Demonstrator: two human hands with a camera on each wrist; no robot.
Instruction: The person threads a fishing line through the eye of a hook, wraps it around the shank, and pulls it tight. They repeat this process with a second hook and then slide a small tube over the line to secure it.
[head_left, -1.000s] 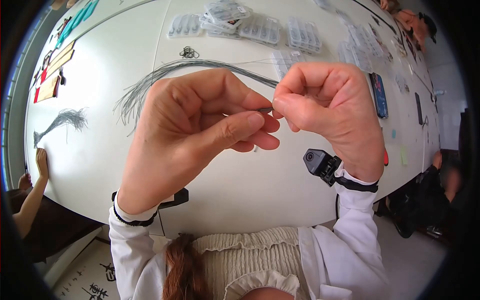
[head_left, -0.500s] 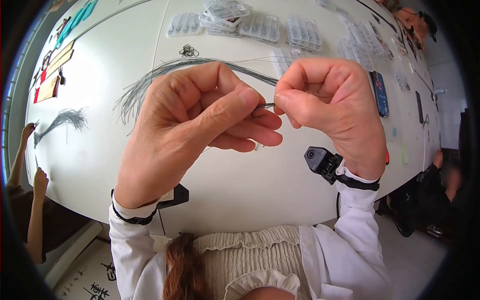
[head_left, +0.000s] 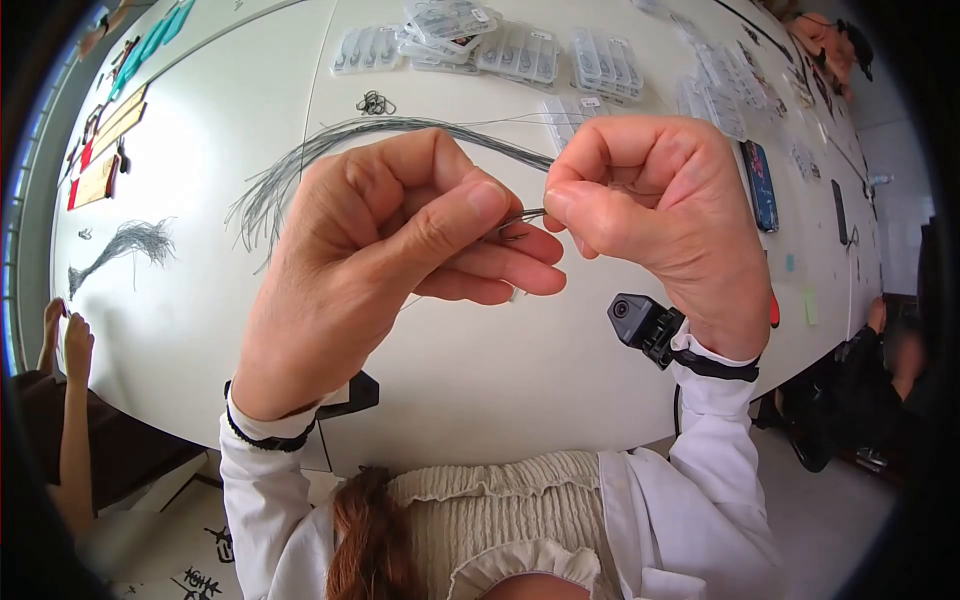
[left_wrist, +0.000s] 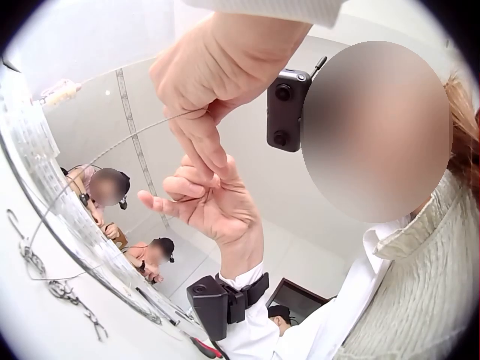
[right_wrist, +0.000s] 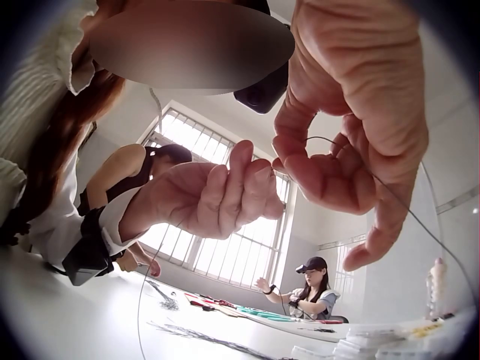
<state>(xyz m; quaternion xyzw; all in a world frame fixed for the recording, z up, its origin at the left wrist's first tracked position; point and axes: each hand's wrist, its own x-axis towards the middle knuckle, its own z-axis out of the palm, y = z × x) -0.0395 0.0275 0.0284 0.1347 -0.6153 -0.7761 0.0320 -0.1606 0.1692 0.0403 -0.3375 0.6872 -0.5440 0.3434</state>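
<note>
"Where is the thing being worked on?"

"In the air above the table (head_left: 480, 385), between the person's two hands. It looks like a small dark hook (head_left: 517, 236), though it is too small in the head view to be sure."

"What is the left hand (head_left: 365, 265) doing?"

"Its thumb is pressed together with the fingers on one end of the hook, and the lower fingers stretch out beneath."

"And the right hand (head_left: 655, 205)?"

"Clamped too. Thumb and fingertip pinch the other end, and the remaining fingers curl in toward the palm. The fingertips of both hands are near each other."

"Any wire about them?"

"Yes. In the left wrist view a thin wire (left_wrist: 94, 159) arcs down from the left hand, toward the table."

"What lies on the table behind?"

"A long bundle of grey wire (head_left: 400, 124) bends behind both hands, its loose ends fanned out on the left. Just beyond it sits a little dark pile (head_left: 376, 103), and past that are see-through plastic boxes (head_left: 518, 56), some stacked."

"And further left?"

"A shorter wire bunch (head_left: 138, 242), with another person's hands (head_left: 78, 348) near it at the table's edge."
</note>
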